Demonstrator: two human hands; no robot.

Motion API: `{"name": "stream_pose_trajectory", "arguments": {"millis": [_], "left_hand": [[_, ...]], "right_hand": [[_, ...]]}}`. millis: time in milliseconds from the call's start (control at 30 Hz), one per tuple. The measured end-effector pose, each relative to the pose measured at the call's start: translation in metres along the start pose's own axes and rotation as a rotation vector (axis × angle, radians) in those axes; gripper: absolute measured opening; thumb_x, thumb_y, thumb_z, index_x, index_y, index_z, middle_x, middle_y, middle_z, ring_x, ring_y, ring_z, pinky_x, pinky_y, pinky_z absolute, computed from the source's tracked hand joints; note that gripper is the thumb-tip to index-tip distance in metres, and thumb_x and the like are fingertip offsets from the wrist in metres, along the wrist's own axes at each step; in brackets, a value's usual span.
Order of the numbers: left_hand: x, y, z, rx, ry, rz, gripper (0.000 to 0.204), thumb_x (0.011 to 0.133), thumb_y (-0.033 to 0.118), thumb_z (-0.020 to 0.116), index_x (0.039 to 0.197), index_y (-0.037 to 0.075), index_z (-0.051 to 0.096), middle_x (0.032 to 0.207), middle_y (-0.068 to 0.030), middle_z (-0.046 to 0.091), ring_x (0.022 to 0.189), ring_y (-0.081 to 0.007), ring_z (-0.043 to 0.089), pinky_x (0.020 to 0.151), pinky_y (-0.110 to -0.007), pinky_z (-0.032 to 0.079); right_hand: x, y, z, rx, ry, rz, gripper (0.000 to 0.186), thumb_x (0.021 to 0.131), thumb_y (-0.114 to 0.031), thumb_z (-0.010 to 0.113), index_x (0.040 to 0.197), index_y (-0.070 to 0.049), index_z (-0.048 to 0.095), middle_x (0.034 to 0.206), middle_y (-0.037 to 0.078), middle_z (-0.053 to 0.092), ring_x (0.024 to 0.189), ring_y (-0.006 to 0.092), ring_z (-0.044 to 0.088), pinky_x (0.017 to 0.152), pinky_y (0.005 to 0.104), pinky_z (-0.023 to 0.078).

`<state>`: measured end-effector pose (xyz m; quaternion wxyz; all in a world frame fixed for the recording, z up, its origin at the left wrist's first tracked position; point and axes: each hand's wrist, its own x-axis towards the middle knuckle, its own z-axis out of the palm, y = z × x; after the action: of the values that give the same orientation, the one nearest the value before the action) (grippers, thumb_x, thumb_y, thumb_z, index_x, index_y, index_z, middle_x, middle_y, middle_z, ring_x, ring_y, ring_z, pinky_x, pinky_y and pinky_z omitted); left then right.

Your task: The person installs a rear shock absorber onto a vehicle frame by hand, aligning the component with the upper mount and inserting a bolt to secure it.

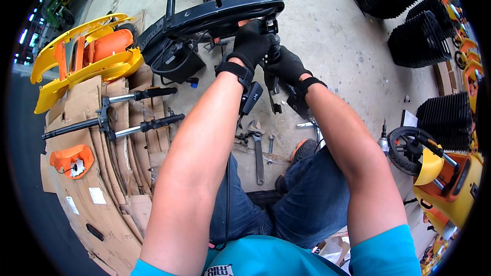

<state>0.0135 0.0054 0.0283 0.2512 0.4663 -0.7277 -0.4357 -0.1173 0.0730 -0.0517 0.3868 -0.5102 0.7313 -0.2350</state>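
A black metal vehicle frame (225,13) stands in front of me. Beneath its right end, my gloved left hand (249,45) is closed, its fingertips mostly hidden against the frame and beside the top of a black coil-spring shock absorber (274,50). From the right, my gloved right hand (287,67) wraps round the shock absorber's lower part. A black metal bracket (275,99) hangs below that hand. Both wrists wear black straps, and a small black box (251,98) hangs by my left wrist.
On the floor between my legs lie an adjustable wrench (258,156) and a smaller spanner (271,142). A front fork (107,115) rests on stacked cardboard (82,92) at left, near yellow-orange body panels (97,53). Black ribbed stacks (419,38) and a small yellow vehicle (445,174) stand at right.
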Motion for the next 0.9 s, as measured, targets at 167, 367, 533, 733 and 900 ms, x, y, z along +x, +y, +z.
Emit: {"name": "stream_pose_trajectory", "arguments": {"millis": [167,367,533,733,900], "left_hand": [[0.004,-0.014,-0.005,-0.074,-0.046,0.076,0.031,0.084,0.004,0.067,0.114,-0.002,0.065,0.104,-0.0095,0.071,0.093,-0.0175,0.065,0.086,-0.03,0.051],[0.004,-0.013,-0.006,-0.138,-0.054,0.073,0.03,0.085,0.005,0.067,0.114,-0.003,0.065,0.103,-0.0104,0.071,0.092,-0.017,0.065,0.084,-0.03,0.051],[0.003,-0.009,-0.009,-0.099,-0.02,0.064,0.028,0.074,0.017,0.076,0.095,-0.001,0.068,0.092,-0.0151,0.071,0.085,-0.0245,0.068,0.077,-0.035,0.053],[0.014,-0.024,-0.006,-0.025,-0.012,0.086,0.027,0.082,0.015,0.072,0.102,-0.002,0.068,0.096,-0.0119,0.07,0.086,-0.019,0.066,0.077,-0.031,0.052],[0.009,-0.023,-0.009,-0.295,-0.124,0.06,0.025,0.088,0.011,0.069,0.109,0.0,0.066,0.097,-0.0054,0.068,0.087,-0.0131,0.064,0.077,-0.027,0.051]], "right_hand": [[-0.007,-0.016,-0.007,-0.066,-0.021,-0.002,0.055,0.066,-0.03,0.081,0.112,-0.007,0.06,0.105,0.017,0.068,0.101,0.0338,0.065,0.088,0.04,0.051],[-0.011,-0.021,-0.022,-0.064,-0.109,0.01,0.049,0.065,-0.03,0.079,0.107,-0.007,0.066,0.102,0.015,0.07,0.098,0.0316,0.067,0.086,0.039,0.052],[-0.014,-0.016,-0.029,-0.013,-0.241,-0.043,0.049,0.064,-0.032,0.078,0.103,-0.004,0.07,0.097,0.016,0.071,0.093,0.0295,0.067,0.084,0.0376,0.052],[-0.011,-0.009,-0.023,0.019,-0.235,-0.057,0.049,0.065,-0.033,0.079,0.103,-0.004,0.07,0.096,0.015,0.071,0.092,0.0295,0.067,0.085,0.0371,0.051],[-0.012,-0.011,-0.028,-0.036,-0.222,-0.072,0.046,0.064,-0.034,0.079,0.101,-0.006,0.071,0.096,0.014,0.071,0.091,0.0295,0.068,0.085,0.038,0.051]]}}
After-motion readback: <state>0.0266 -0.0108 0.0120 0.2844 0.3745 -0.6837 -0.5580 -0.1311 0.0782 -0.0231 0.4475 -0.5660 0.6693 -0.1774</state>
